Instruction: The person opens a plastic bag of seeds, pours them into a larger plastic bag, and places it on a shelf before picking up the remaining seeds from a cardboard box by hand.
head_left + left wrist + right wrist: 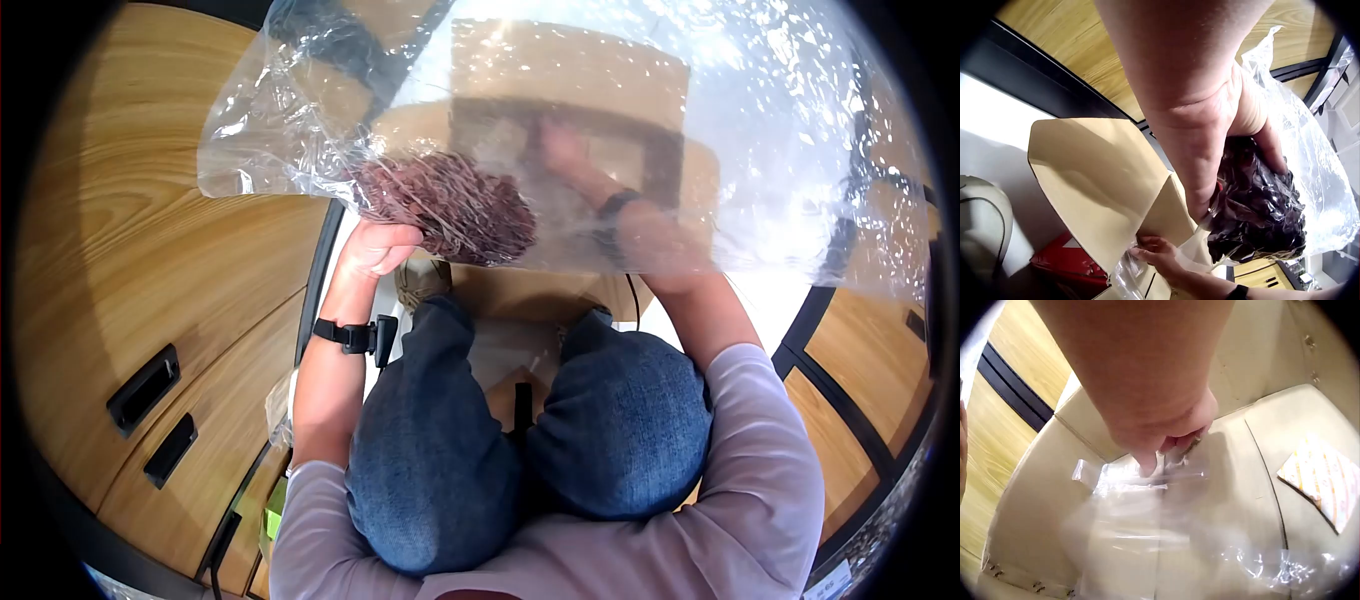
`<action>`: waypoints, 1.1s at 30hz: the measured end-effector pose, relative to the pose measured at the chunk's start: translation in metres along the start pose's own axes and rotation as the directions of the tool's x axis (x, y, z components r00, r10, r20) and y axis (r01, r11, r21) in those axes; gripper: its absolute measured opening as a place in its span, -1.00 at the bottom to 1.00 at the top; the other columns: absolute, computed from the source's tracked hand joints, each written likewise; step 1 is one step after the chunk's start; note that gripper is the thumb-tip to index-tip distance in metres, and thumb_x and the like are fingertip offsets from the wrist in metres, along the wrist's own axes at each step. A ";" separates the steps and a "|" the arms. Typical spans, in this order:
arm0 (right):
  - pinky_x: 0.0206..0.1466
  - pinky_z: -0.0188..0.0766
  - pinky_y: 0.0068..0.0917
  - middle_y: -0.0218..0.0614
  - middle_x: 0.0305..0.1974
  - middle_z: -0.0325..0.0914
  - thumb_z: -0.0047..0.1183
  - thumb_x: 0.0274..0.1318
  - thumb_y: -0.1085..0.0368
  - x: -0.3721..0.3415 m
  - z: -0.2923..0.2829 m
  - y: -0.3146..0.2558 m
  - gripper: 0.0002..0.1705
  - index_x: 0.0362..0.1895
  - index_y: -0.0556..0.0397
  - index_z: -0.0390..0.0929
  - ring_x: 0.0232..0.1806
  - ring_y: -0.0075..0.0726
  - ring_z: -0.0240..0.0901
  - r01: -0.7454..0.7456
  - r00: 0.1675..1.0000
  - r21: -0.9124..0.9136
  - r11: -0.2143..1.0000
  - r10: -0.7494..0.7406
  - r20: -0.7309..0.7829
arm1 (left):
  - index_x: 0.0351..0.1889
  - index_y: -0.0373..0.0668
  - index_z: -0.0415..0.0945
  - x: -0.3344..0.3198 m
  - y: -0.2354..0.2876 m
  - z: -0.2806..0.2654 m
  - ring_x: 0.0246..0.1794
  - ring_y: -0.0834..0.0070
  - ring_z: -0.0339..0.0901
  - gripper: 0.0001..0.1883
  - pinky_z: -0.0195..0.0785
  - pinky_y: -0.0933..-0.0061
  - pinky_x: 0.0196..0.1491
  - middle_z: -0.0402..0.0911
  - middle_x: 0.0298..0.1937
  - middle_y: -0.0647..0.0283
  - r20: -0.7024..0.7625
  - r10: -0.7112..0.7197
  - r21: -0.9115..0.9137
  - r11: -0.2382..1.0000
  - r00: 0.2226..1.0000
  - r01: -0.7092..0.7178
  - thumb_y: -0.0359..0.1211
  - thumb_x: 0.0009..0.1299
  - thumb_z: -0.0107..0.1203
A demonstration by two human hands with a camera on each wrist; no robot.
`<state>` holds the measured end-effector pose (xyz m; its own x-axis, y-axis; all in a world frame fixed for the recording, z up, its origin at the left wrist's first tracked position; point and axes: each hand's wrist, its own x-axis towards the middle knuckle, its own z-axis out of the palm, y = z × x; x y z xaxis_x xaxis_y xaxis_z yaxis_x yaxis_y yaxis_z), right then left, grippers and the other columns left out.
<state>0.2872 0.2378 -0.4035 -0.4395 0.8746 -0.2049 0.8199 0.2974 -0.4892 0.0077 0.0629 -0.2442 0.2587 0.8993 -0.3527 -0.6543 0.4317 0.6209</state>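
Note:
My left hand (375,248) grips a clump of dark reddish-brown strips (450,210) at its near left end. The strips look glossy and packed under clear plastic in the left wrist view. From there a large clear plastic bag (800,150) spreads wide across the head view, over my right forearm. Down inside an open cardboard box (1094,169) is my right hand (1185,434), seen blurred through the plastic in the head view. Its curled fingers pinch clear plastic film (1132,481) close over the box bottom; the fingertips are partly hidden.
A flat white packet with orange stripes (1322,481) lies on the box bottom. Wooden drawers with black handles (145,390) stand at the left, more wooden panels (850,350) at the right. A red box (1069,265) and a shoe (985,219) are beside the carton.

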 end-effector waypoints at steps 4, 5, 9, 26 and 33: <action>0.00 0.50 -0.04 -0.05 -0.15 0.65 0.14 0.12 0.22 0.013 0.039 0.039 -0.67 -0.03 0.04 0.62 -0.11 0.09 0.59 0.100 0.978 0.164 0.981 -0.127 0.163 | 0.37 -0.26 0.35 0.002 -0.004 -0.002 0.37 0.16 0.36 -0.17 0.17 0.13 0.45 0.49 0.30 0.12 0.014 0.009 0.002 1.000 1.000 -0.009 -0.61 0.04 0.37; -0.05 0.51 -0.03 -0.01 -0.23 0.67 0.15 0.09 0.26 0.011 0.034 0.035 -0.67 -0.05 0.12 0.62 -0.19 0.13 0.61 0.204 0.943 0.216 0.955 -0.251 0.219 | 0.37 -0.25 0.35 0.001 -0.004 0.000 0.37 0.17 0.36 -0.17 0.16 0.13 0.45 0.49 0.31 0.13 0.016 0.025 0.003 1.000 1.000 -0.025 -0.60 0.04 0.38; -0.01 0.48 -0.09 -0.07 -0.18 0.65 -0.02 0.26 0.20 -0.032 -0.038 -0.017 -0.73 -0.07 0.01 0.63 -0.16 0.06 0.57 0.075 0.939 0.003 0.997 -0.072 0.336 | 0.36 -0.25 0.36 -0.005 0.001 0.006 0.38 0.16 0.36 -0.19 0.14 0.12 0.47 0.48 0.31 0.14 -0.061 -0.020 -0.007 1.000 0.998 0.020 -0.62 0.06 0.37; 0.15 0.46 0.00 -0.03 -0.02 0.63 0.13 0.15 0.20 -0.174 -0.171 0.037 -0.46 0.26 -0.09 0.47 0.10 0.13 0.52 0.111 0.945 -0.228 0.967 -0.032 0.325 | 0.37 -0.28 0.29 -0.009 0.020 -0.009 -0.07 0.32 0.61 -0.23 0.50 0.51 -0.38 0.53 0.21 0.01 -0.066 -0.050 0.230 0.971 0.997 0.064 -0.53 0.13 0.33; 0.20 0.43 -0.02 0.02 0.02 0.61 0.06 0.18 0.22 -0.112 -0.108 0.094 -0.54 0.18 -0.01 0.53 0.10 0.20 0.51 -0.089 0.987 0.085 0.992 0.076 0.144 | 0.34 -0.34 0.30 -0.012 0.022 0.029 0.19 0.18 0.50 -0.28 0.47 0.22 0.22 0.52 0.20 0.05 -0.057 0.045 0.234 0.972 0.997 -0.030 -0.59 0.15 0.25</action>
<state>0.4530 0.2091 -0.3347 -0.4242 0.8301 -0.3618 0.8216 0.1849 -0.5393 0.0111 0.0632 -0.2058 0.1885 0.9122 -0.3639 -0.4769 0.4089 0.7781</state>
